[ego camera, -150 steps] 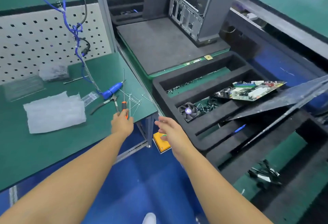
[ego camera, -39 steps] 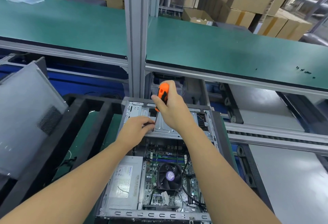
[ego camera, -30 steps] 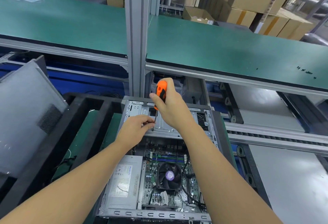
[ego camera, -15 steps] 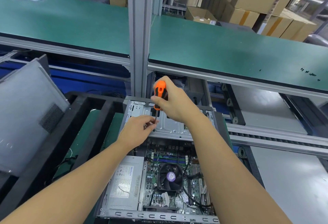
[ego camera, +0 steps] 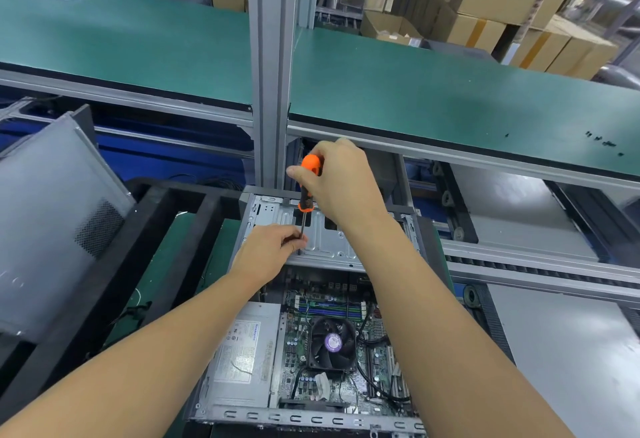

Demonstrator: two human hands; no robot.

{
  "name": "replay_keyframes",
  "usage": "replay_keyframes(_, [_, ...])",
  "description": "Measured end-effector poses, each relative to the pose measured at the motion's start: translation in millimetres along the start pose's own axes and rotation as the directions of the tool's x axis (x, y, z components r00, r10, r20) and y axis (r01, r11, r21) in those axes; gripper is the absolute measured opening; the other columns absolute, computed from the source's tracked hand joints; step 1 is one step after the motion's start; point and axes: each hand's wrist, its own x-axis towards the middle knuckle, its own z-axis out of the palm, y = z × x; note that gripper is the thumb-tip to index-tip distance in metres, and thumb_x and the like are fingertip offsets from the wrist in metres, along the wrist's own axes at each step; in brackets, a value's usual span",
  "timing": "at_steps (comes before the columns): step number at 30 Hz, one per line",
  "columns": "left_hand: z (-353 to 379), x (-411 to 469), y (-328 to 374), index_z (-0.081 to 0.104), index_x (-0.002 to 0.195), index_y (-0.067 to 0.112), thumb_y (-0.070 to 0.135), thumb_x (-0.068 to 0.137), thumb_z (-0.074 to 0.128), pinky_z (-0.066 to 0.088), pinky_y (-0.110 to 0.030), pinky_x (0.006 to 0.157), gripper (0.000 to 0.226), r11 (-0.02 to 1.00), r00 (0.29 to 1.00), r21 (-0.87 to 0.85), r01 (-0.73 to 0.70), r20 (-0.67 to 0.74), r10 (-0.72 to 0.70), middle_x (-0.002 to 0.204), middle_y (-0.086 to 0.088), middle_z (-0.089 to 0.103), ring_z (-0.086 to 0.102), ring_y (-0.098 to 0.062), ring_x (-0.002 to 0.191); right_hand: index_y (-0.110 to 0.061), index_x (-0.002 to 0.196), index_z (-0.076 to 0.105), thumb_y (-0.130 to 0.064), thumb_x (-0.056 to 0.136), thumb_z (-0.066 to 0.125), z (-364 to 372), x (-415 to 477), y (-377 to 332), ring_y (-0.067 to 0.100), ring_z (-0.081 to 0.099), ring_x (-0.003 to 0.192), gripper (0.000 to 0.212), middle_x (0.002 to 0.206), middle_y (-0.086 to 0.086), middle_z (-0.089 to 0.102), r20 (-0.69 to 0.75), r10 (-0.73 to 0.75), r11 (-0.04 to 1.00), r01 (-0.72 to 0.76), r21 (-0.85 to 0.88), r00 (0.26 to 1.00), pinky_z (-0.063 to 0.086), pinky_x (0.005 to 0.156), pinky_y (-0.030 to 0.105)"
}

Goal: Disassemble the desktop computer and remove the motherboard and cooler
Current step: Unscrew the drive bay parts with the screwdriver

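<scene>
Green bench (ego camera: 415, 91) beyond open case (ego camera: 311, 417); hands (ego camera: 266, 254) (ego camera: 343, 188) on screwdriver (ego camera: 306, 199), perhaps at bracket (ego camera: 332, 247).

both bare forearms are stretched forward, the left from the lower left, the right from the lower right. the right hand (ego camera: 341, 184) is raised, its fingers curled round a screwdriver (ego camera: 306, 195) held upright, the thumb pressed against the handle's top. the left hand (ego camera: 268, 252) is set lower, palm down, its fingertips (ego camera: 292, 240) pinched on the shaft near the tip.
</scene>
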Motion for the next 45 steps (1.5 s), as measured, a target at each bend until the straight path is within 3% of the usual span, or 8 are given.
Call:
replay_keyframes(6, [-2,-4,3,0.067,0.079,0.04,0.036,0.092,0.068,0.048,-0.022,0.075,0.013,0.999,1.0,-0.034,-0.028,-0.01,0.027,0.09,0.017,0.072,0.063,0.003,0.085,-0.018,0.133,0.06,-0.016,0.095,0.061,-19,-3,-6,0.028,0.054,0.115,0.038,0.128,0.009,0.061,0.156,-0.046,0.998,0.053,-0.041,0.987,0.042,0.091,0.034])
replay_keyframes(9, [-4,-3,5,0.065,0.073,0.048,0.038,0.091,0.069,0.051,-0.026,0.079,0.021,1.0,1.0,-0.023,-0.002,-0.001,0.002,0.096,0.016,0.072,0.064,0.0,0.089,-0.025,0.136,0.057,-0.009,0.096,0.053,-22,-5,-6,0.024,0.053,0.117,0.043,0.131,0.003,0.061,0.24,-0.039,0.998,0.051,-0.041,0.97,0.042,0.086,0.029])
replay_keyframes(14, [-1,-2,6,0.065,0.067,0.043,0.043,0.086,0.072,0.051,-0.027,0.07,0.02,0.998,0.997,-0.01,0.06,-0.04,-0.06,0.083,0.016,0.071,0.063,-0.002,0.079,-0.023,0.121,0.07,-0.04,0.097,0.059,-11,-3,-12,0.019,0.053,0.107,0.032,0.116,0.005,0.056,0.129,-0.062,0.997,0.068,-0.037,0.99,0.04,0.084,0.028])
replay_keyframes(18, [0,0,7,0.063,0.065,0.042,0.044,0.083,0.074,0.046,-0.026,0.062,0.022,0.998,0.996,0.01,0.06,-0.065,-0.06,0.075,0.017,0.069,0.061,-0.001,0.072,-0.017,0.129,0.065,-0.025,0.098,0.062,-4,-3,-14,0.026,0.053,0.111,0.032,0.12,0.01,0.055,-0.003,-0.035,0.998,0.035,-0.043,0.999,0.042,0.089,0.032])
replay_keyframes(27, [-4,-4,11,0.076,0.083,0.026,0.028,0.088,0.074,0.05,-0.014,0.082,0.006,0.998,1.0,-0.061,0.013,0.019,-0.012,0.099,0.026,0.072,0.063,0.011,0.089,-0.022,0.116,0.067,0.003,0.089,0.051,-19,1,-14,0.011,0.053,0.087,0.041,0.118,0.0,0.064,0.185,-0.009,0.998,-0.001,0.056,0.983,0.042,0.071,0.02])
replay_keyframes(33, [-4,-3,13,0.071,0.072,0.039,0.03,0.088,0.074,0.041,-0.005,0.067,0.018,0.998,0.999,-0.043,0.034,-0.008,-0.035,0.083,0.025,0.072,0.063,0.009,0.08,-0.016,0.116,0.068,-0.026,0.096,0.057,-1,-6,-15,0.013,0.061,0.097,0.025,0.116,-0.002,0.067,0.072,0.024,0.982,-0.038,0.187,0.997,0.042,0.073,0.019])
replay_keyframes(38, [-1,-2,8,0.07,0.068,0.039,0.029,0.081,0.08,0.04,-0.004,0.059,0.019,0.997,0.997,-0.062,0.056,-0.05,-0.059,0.071,0.029,0.068,0.062,0.009,0.07,-0.012,0.111,0.064,-0.049,0.091,0.064,8,-2,-8,0.021,0.047,0.108,0.042,0.115,0.005,0.054,-0.117,0.049,0.999,-0.051,-0.01,0.992,0.043,0.082,0.032])
replay_keyframes(45, [0,-2,8,0.071,0.077,0.04,0.04,0.079,0.079,0.041,-0.011,0.062,0.009,0.999,0.997,0.0,0.051,-0.057,-0.051,0.075,0.035,0.066,0.061,0.012,0.076,-0.012,0.116,0.055,-0.027,0.091,0.069,1,-6,-4,0.019,0.054,0.098,0.032,0.113,0.006,0.057,-0.067,0.102,0.973,-0.085,0.216,0.993,0.048,0.082,0.032])
